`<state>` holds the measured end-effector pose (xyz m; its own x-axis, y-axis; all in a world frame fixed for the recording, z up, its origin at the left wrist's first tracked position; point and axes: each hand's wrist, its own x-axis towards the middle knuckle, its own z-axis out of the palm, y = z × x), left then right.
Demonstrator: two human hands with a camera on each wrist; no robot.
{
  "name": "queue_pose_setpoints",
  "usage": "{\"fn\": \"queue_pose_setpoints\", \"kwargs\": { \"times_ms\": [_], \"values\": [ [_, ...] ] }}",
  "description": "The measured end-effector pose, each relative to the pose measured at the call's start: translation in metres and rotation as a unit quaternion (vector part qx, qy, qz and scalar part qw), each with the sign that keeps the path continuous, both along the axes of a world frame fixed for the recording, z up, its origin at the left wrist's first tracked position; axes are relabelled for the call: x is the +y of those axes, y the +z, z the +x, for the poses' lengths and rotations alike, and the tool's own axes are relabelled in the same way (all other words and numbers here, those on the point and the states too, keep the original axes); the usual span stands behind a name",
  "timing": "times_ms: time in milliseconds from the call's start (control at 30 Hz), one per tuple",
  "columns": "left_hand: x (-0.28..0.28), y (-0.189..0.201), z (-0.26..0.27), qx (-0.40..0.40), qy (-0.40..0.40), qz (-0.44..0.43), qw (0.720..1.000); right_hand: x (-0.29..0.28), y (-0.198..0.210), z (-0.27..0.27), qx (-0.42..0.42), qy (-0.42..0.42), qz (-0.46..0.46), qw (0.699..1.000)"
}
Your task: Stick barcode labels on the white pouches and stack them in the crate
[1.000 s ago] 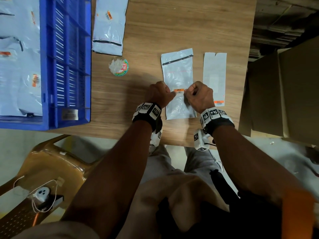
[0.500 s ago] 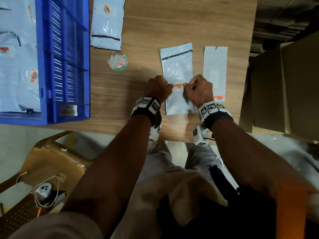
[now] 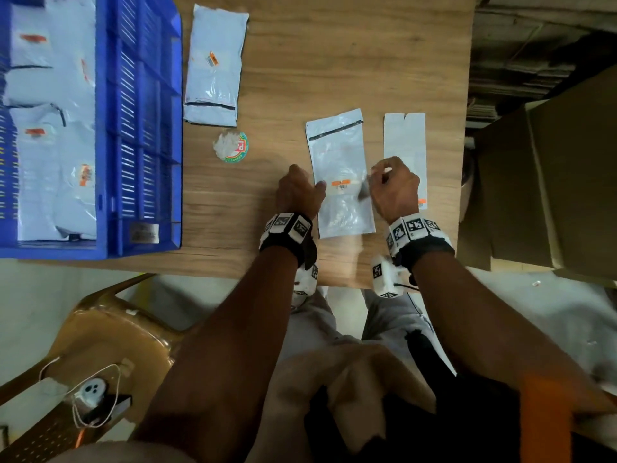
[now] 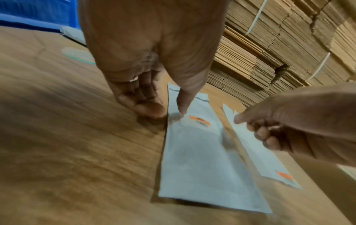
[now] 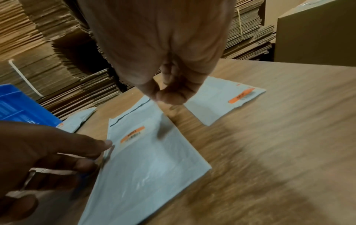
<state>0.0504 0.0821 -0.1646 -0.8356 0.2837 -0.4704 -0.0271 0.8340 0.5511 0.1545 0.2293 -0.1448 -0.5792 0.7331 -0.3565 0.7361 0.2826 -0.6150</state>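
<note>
Near the front edge of the wood-grain table (image 3: 334, 61), the left hand (image 3: 298, 195) presses its straight thumb on the left edge of a flat, glossy white pouch (image 3: 344, 208), other fingers loosely curled, beside the orange barcode label (image 3: 340, 184) stuck across it. The right hand (image 3: 394, 190) hovers at the pouch's right edge, fingers curled, thumb and fingertip pinched with nothing visible between them. A narrow backing strip (image 3: 404, 138) lies just right; labelled pouches fill the slatted blue crate (image 3: 147, 128) at the left edge.
</note>
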Motion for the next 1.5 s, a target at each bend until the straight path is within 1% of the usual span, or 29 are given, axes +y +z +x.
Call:
{"fn": "queue_pose_setpoints", "kwargs": {
  "times_ms": [67, 133, 233, 333, 400, 500, 600, 700, 767, 933, 1033, 1100, 1200, 1300, 1367, 1500],
  "values": [
    [0.0, 0.001, 0.003, -0.018, 0.003, 0.003, 1.0, -0.004, -0.003, 0.003, -0.045, 0.009, 0.0, 0.999],
    [0.001, 0.004, 0.008, -0.034, -0.011, 0.008, 0.999, -0.014, -0.004, 0.004, -0.084, 0.025, -0.02, 0.996],
    [-0.001, 0.009, 0.016, -0.043, -0.019, 0.036, 0.998, -0.023, 0.001, 0.003, -0.073, 0.029, -0.022, 0.997],
    [-0.006, 0.022, 0.018, -0.069, 0.024, 0.089, 0.993, -0.024, 0.02, 0.01, -0.014, -0.011, -0.065, 0.998],
    [-0.007, 0.036, 0.016, -0.062, 0.042, 0.149, 0.986, -0.022, 0.036, 0.015, 0.048, -0.033, -0.076, 0.995],
    [-0.007, 0.071, 0.014, -0.065, 0.067, 0.257, 0.962, -0.017, 0.068, 0.024, 0.143, -0.076, -0.107, 0.981],
    [-0.003, 0.108, 0.01, -0.082, 0.077, 0.324, 0.939, -0.007, 0.102, 0.032, 0.217, -0.108, -0.137, 0.96],
    [0.001, 0.151, 0.005, -0.054, 0.051, 0.34, 0.937, 0.0, 0.136, 0.03, 0.278, -0.095, -0.159, 0.943],
    [0.0, 0.173, 0.002, -0.024, 0.047, 0.345, 0.937, 0.001, 0.155, 0.024, 0.299, -0.075, -0.169, 0.936],
    [-0.003, 0.232, 0.001, 0.035, 0.09, 0.366, 0.925, -0.003, 0.212, 0.009, 0.353, -0.021, -0.198, 0.914],
    [-0.013, 0.26, -0.003, 0.076, 0.096, 0.368, 0.922, -0.009, 0.241, 0.002, 0.39, -0.011, -0.21, 0.897],
    [-0.022, 0.271, -0.009, 0.114, 0.096, 0.363, 0.92, -0.015, 0.254, -0.005, 0.403, 0.007, -0.21, 0.891],
    [-0.038, 0.283, -0.015, 0.146, 0.103, 0.375, 0.91, -0.026, 0.266, -0.015, 0.412, 0.026, -0.21, 0.886],
    [-0.056, 0.295, -0.025, 0.163, 0.098, 0.381, 0.905, -0.039, 0.274, -0.031, 0.414, 0.044, -0.212, 0.884],
    [-0.072, 0.297, -0.036, 0.165, 0.104, 0.386, 0.901, -0.051, 0.279, -0.044, 0.415, 0.053, -0.216, 0.882],
    [-0.109, 0.299, -0.064, 0.16, 0.115, 0.388, 0.9, -0.082, 0.284, -0.076, 0.403, 0.069, -0.205, 0.889]
  ]
}}
